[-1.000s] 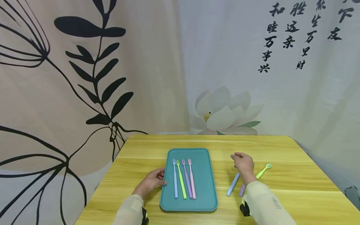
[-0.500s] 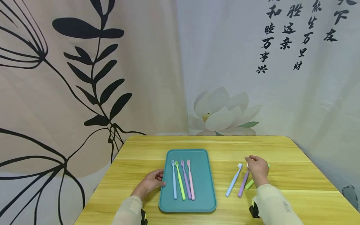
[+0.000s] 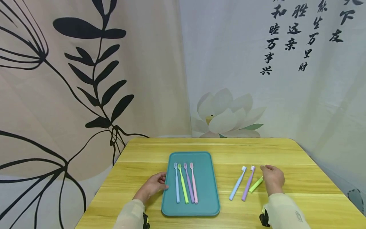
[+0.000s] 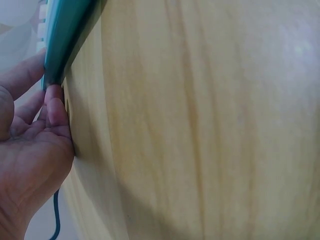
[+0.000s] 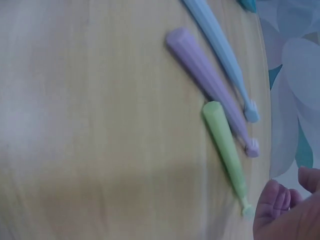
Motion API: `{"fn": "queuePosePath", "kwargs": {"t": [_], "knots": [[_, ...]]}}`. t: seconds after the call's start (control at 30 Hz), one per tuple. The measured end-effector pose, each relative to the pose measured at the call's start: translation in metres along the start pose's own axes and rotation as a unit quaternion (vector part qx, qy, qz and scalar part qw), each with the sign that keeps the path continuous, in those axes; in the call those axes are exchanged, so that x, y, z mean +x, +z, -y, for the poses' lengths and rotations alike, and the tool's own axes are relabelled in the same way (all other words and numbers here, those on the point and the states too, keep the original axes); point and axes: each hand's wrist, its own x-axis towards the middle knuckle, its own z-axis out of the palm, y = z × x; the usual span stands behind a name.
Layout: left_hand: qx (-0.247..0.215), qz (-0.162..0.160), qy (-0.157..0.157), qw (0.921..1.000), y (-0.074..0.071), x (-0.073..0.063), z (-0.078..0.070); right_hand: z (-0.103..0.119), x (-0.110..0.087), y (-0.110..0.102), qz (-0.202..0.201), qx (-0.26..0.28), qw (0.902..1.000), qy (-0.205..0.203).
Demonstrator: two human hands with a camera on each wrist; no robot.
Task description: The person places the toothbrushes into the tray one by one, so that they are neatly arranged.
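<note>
My left hand (image 3: 152,187) holds the left edge of a teal tray (image 3: 208,208); in the left wrist view its thumb and fingers meet the tray's rim. On the tray lie a blue toothbrush (image 3: 177,189), a green one, a purple one and a pink one, side by side with heads away from me. My right hand (image 3: 273,179) hovers over the head end of a loose green toothbrush (image 3: 255,185), which it partly hides in the head view. Its fingers (image 5: 270,202) are loosely bent beside that brush's head in the right wrist view, with nothing visible between them.
Right of the tray, a loose blue toothbrush (image 3: 237,184) and a loose purple toothbrush (image 3: 248,184) lie slanted on the wooden table (image 3: 148,152). Behind the table hangs a printed curtain (image 3: 160,79) with plants, a lotus and writing.
My right hand has moved to the right, from above the blue and purple toothbrushes to the green one's head, uncovering the first two. The left hand stays at the tray.
</note>
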Motion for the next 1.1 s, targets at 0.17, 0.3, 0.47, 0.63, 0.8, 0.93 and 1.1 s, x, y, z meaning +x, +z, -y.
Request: {"fn": "queuePosePath", "kwargs": {"t": [0.17,0.3,0.47,0.63,0.8,0.93,1.1], "knots": [[0.002,-0.005,-0.004,1.0000,0.001,0.000,0.001,-0.008,-0.002,-0.002,-0.008,0.014,0.9997,0.016],[0.002,-0.009,-0.006,0.9999,0.001,0.001,0.002,-0.016,-0.006,-0.002,-0.008,0.030,0.9988,0.037],[0.005,-0.009,-0.007,0.9999,0.001,0.001,0.003,-0.026,-0.011,0.002,-0.013,0.028,0.9988,0.038],[0.003,-0.008,-0.005,0.9999,0.002,0.000,0.002,-0.031,-0.014,0.006,-0.008,0.041,0.9984,0.039],[0.000,-0.006,0.000,1.0000,0.002,-0.001,0.002,-0.033,-0.017,0.010,-0.022,0.031,0.9986,0.037],[0.000,-0.006,-0.001,1.0000,0.001,-0.002,0.002,-0.033,-0.019,0.016,-0.047,0.029,0.9979,0.034],[-0.004,-0.004,0.003,1.0000,0.001,-0.003,0.000,-0.034,-0.017,0.021,-0.066,0.020,0.9969,0.038]]}}
